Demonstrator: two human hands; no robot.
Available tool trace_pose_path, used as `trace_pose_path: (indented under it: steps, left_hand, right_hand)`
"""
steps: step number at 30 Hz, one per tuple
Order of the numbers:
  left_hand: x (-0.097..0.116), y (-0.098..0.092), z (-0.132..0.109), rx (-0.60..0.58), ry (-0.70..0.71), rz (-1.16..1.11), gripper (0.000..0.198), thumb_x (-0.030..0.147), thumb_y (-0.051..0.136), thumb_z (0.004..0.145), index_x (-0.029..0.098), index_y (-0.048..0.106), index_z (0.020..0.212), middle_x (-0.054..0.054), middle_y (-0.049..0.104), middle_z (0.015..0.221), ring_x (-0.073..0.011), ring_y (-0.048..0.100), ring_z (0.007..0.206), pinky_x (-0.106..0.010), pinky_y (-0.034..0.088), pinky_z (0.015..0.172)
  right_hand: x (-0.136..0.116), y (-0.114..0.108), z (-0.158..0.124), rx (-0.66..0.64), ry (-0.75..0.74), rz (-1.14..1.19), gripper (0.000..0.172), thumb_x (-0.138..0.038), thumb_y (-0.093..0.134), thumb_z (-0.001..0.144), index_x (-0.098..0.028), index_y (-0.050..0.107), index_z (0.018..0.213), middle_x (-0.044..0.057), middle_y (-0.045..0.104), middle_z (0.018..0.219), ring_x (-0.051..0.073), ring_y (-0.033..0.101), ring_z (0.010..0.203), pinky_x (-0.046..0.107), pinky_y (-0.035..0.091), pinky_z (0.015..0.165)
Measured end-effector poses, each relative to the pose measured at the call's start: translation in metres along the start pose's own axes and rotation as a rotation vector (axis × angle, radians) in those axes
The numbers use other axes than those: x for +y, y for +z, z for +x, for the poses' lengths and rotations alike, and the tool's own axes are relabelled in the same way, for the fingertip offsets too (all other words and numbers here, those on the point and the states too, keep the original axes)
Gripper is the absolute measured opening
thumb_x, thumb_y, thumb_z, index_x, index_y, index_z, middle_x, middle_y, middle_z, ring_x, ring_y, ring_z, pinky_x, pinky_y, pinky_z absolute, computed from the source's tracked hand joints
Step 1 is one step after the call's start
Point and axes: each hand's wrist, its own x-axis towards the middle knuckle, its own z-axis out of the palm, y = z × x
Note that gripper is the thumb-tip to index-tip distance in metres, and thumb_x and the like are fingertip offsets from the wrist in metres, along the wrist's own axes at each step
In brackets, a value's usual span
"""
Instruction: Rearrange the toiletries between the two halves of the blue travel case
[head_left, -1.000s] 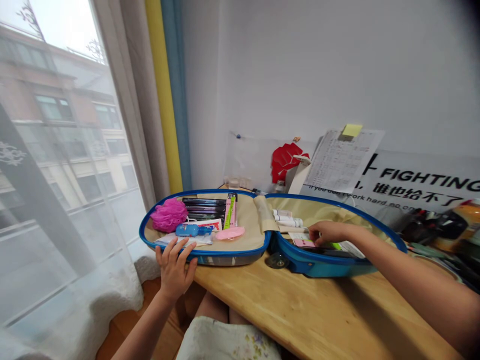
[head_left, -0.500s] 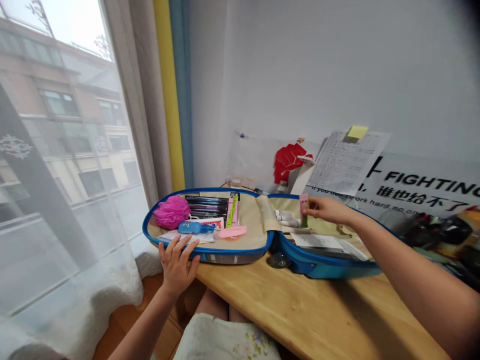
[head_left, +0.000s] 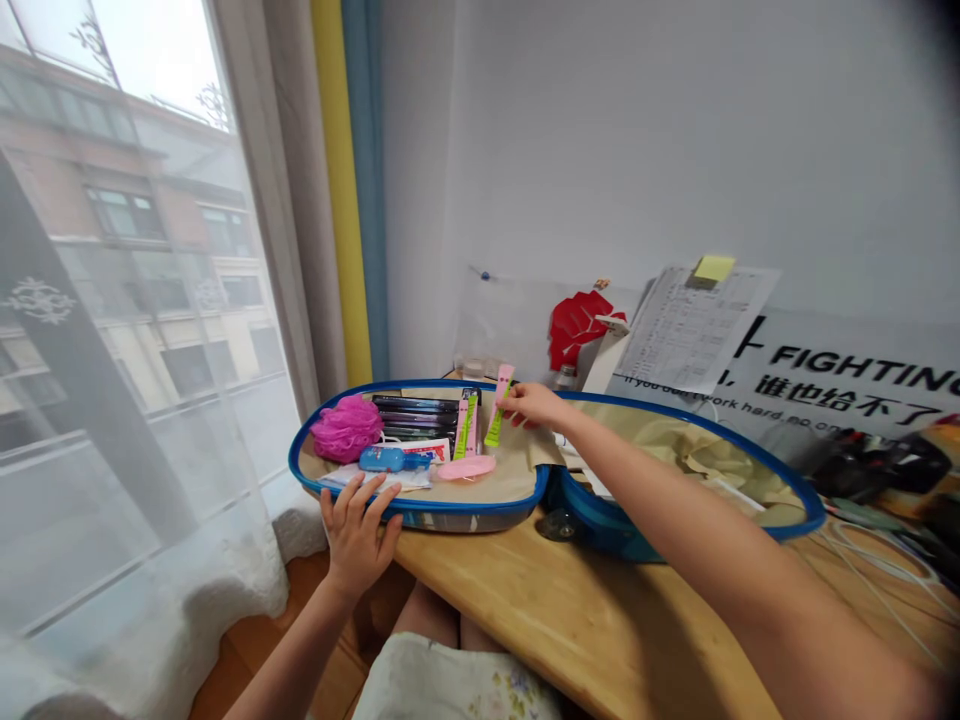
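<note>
My right hand (head_left: pixel 536 405) pinches a pink-and-lime strip packet (head_left: pixel 501 392) narrowly between its fingers, the packet's long axis tilted up and away from me, over the left half of the open blue suitcase (head_left: pixel 450 507). It sits just beside a similar packet (head_left: pixel 466 425) lying there. My left hand (head_left: pixel 356 535), fingers spread, rests on the suitcase's near rim, farther from the held packet.

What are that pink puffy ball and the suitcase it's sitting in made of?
The pink bath pouf looks like matte plastic mesh, judging by its gathered netting. The suitcase shell looks like glossy hard plastic, going by its shine; the material of its blue rim is unclear.
</note>
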Motion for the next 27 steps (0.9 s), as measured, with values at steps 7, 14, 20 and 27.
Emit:
trace_pose_path:
  steps: [7,14,20,27]
  left_hand:
    - [-0.001,0.000,0.001,0.014,0.026,0.001,0.031,0.025,0.051,0.086,0.023,0.058,0.116,-0.010,0.061,0.114,-0.0255,0.040,0.126,-0.050,0.007,0.113]
    - [0.003,0.000,0.002,0.012,-0.026,-0.031,0.031,0.026,0.049,0.087,0.023,0.058,0.117,-0.009,0.061,0.114,-0.0257,0.041,0.126,-0.051,0.007,0.113]
    - [0.004,0.001,0.001,0.023,-0.031,-0.040,0.031,0.026,0.050,0.087,0.023,0.059,0.116,-0.009,0.061,0.113,-0.0255,0.042,0.125,-0.052,0.007,0.113]
    - [0.003,-0.001,0.002,0.024,-0.002,-0.025,0.030,0.026,0.049,0.087,0.022,0.058,0.115,-0.010,0.060,0.114,-0.0256,0.040,0.126,-0.052,0.007,0.113]
  right_hand:
    - [0.001,0.026,0.022,-0.085,0.084,-0.050,0.020,-0.029,0.066,0.078,-0.015,0.055,0.068,0.002,0.067,0.067,0.008,0.058,0.046,0.017,0.042,0.040]
    - [0.009,0.039,0.031,-0.047,0.074,-0.128,0.020,-0.030,0.061,0.080,-0.015,0.058,0.067,0.002,0.067,0.064,0.007,0.057,0.044,0.017,0.043,0.042]
    - [0.016,0.040,0.038,0.003,0.030,-0.237,0.026,-0.035,0.055,0.083,-0.015,0.060,0.066,0.003,0.068,0.062,0.008,0.057,0.044,0.017,0.045,0.046]
    - [0.015,0.045,0.033,0.010,-0.003,-0.405,0.030,-0.037,0.054,0.082,-0.016,0.061,0.062,0.005,0.067,0.060,0.012,0.061,0.050,0.020,0.047,0.053]
